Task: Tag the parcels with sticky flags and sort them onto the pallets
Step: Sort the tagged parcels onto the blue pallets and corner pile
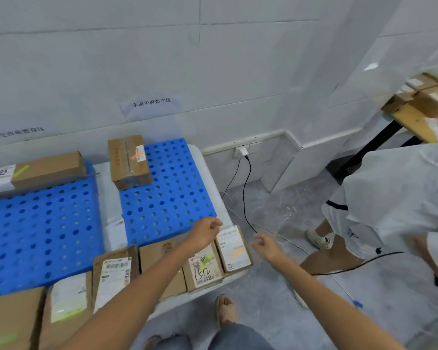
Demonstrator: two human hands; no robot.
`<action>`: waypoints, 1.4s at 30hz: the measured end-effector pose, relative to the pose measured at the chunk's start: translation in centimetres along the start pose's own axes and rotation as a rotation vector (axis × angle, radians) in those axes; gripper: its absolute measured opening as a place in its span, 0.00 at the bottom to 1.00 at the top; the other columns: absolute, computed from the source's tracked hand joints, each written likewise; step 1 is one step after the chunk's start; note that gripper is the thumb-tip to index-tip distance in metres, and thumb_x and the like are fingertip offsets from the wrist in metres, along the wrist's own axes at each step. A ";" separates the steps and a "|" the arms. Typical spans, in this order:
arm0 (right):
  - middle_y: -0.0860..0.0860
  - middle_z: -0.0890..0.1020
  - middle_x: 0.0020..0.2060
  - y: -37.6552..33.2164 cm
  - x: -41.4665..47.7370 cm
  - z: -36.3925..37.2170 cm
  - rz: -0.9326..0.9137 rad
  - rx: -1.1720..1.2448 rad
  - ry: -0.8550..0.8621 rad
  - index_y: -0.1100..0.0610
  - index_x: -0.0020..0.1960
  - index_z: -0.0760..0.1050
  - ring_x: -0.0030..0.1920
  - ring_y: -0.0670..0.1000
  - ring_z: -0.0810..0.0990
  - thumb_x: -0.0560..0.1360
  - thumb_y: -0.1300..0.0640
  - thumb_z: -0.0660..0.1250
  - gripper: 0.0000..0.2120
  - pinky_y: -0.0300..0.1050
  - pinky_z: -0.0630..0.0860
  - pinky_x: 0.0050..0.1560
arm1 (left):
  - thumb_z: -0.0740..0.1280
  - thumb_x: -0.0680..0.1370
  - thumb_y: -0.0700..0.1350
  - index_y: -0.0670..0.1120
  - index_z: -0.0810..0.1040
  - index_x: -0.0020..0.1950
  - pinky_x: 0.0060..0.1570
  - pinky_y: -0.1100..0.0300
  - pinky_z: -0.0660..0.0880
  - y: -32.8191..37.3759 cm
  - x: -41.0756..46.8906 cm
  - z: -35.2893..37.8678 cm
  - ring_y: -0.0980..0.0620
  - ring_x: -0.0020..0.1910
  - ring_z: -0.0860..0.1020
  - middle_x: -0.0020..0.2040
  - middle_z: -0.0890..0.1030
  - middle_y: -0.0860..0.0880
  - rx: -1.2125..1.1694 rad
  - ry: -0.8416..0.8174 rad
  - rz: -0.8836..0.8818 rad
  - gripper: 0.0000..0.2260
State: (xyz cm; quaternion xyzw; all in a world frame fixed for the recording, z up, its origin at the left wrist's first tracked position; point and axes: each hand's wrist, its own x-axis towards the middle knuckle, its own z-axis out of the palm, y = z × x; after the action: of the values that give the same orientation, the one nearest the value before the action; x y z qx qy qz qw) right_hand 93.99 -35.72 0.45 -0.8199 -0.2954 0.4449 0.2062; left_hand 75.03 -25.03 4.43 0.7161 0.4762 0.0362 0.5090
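Two blue perforated pallets lie on the white platform: the left pallet and the right pallet. A long box with a green flag sits on the left pallet's far edge. A taped box with an orange flag stands at the back of the right pallet. Several cardboard parcels line the platform's near edge, among them one marked 1512 with a green flag and one with an orange flag. My left hand hovers over these two, fingers loosely curled, holding nothing. My right hand hangs just right of them, empty.
Another person in white stands close on the right. A black cable runs from a wall socket across the grey floor. A wooden table with more boxes is at the far right. Paper signs hang on the wall above each pallet.
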 end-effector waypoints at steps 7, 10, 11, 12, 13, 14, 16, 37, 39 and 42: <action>0.54 0.77 0.56 -0.8 1.4 -1.4 0.045 0.030 -0.439 0.55 0.67 0.64 0.44 0.43 0.76 0.77 0.54 0.65 0.20 0.30 0.72 0.32 | 0.60 0.80 0.45 0.48 0.71 0.68 0.70 0.50 0.55 -0.8 3.0 4.9 0.49 0.67 0.69 0.66 0.74 0.49 0.602 0.036 -0.082 0.16; 0.53 0.76 0.54 -0.9 1.5 -1.4 0.024 0.106 -0.526 0.56 0.67 0.62 0.41 0.40 0.75 0.78 0.59 0.63 0.19 0.28 0.72 0.28 | 0.61 0.79 0.46 0.49 0.72 0.66 0.72 0.45 0.47 -0.7 3.0 5.4 0.50 0.67 0.69 0.64 0.75 0.50 0.685 0.043 -0.124 0.15; 0.55 0.76 0.57 -1.0 1.4 -1.3 0.036 0.145 -0.533 0.56 0.66 0.61 0.41 0.41 0.76 0.78 0.61 0.62 0.18 0.28 0.72 0.28 | 0.61 0.79 0.44 0.49 0.73 0.65 0.73 0.44 0.43 -0.5 3.0 5.4 0.51 0.67 0.69 0.63 0.75 0.51 0.679 0.048 -0.122 0.14; 0.56 0.75 0.59 -0.9 1.7 -1.1 0.050 0.178 -0.529 0.56 0.66 0.60 0.43 0.44 0.76 0.79 0.62 0.62 0.18 0.29 0.73 0.28 | 0.60 0.79 0.42 0.49 0.74 0.64 0.72 0.43 0.39 -0.3 3.0 5.4 0.51 0.66 0.69 0.62 0.76 0.51 0.662 0.052 -0.114 0.14; 0.57 0.75 0.62 -0.9 1.9 -1.1 0.065 0.202 -0.525 0.57 0.68 0.59 0.46 0.47 0.77 0.79 0.62 0.61 0.21 0.31 0.74 0.29 | 0.59 0.79 0.41 0.50 0.75 0.63 0.72 0.43 0.36 0.0 3.0 5.3 0.52 0.66 0.69 0.61 0.77 0.52 0.640 0.057 -0.109 0.14; 0.58 0.74 0.64 -0.8 2.4 -1.0 0.082 0.212 -0.516 0.57 0.71 0.56 0.48 0.49 0.76 0.79 0.63 0.61 0.24 0.33 0.74 0.29 | 0.58 0.79 0.40 0.50 0.75 0.64 0.71 0.43 0.35 0.4 3.0 5.2 0.53 0.66 0.70 0.62 0.77 0.52 0.609 0.065 -0.111 0.15; 0.58 0.74 0.64 -0.8 3.1 -0.8 0.117 0.226 -0.501 0.55 0.73 0.54 0.49 0.50 0.76 0.79 0.63 0.61 0.26 0.36 0.73 0.31 | 0.57 0.79 0.38 0.50 0.74 0.65 0.73 0.44 0.35 0.8 3.0 5.1 0.54 0.67 0.69 0.64 0.76 0.53 0.534 0.059 -0.119 0.17; 0.58 0.75 0.60 -18.2 7.3 -2.4 -0.382 0.381 -0.195 0.45 0.71 0.59 0.56 0.57 0.78 0.76 0.68 0.62 0.30 0.51 0.79 0.49 | 0.61 0.71 0.24 0.51 0.66 0.72 0.61 0.52 0.74 7.2 7.3 -7.6 0.53 0.75 0.57 0.77 0.54 0.53 -0.437 0.406 0.044 0.34; 0.53 0.73 0.61 -20.7 7.5 -1.0 -0.498 0.289 -0.210 0.47 0.74 0.56 0.57 0.51 0.76 0.75 0.70 0.62 0.34 0.39 0.78 0.46 | 0.61 0.71 0.24 0.50 0.63 0.73 0.65 0.49 0.71 6.0 7.8 -10.6 0.52 0.76 0.52 0.78 0.50 0.51 -0.365 0.424 0.051 0.35; 0.53 0.67 0.65 -23.5 8.8 1.5 -0.629 0.170 -0.151 0.53 0.75 0.58 0.58 0.47 0.73 0.72 0.74 0.62 0.35 0.33 0.75 0.50 | 0.62 0.73 0.26 0.47 0.61 0.75 0.64 0.54 0.71 3.8 9.1 -13.9 0.52 0.77 0.49 0.78 0.45 0.50 -0.244 0.444 0.027 0.33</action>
State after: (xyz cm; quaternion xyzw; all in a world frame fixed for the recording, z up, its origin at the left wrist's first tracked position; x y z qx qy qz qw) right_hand 89.40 -12.30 8.43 -0.6331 -0.5102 0.4421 0.3787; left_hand 74.96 -8.94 10.11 0.6302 0.5587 0.2568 0.4741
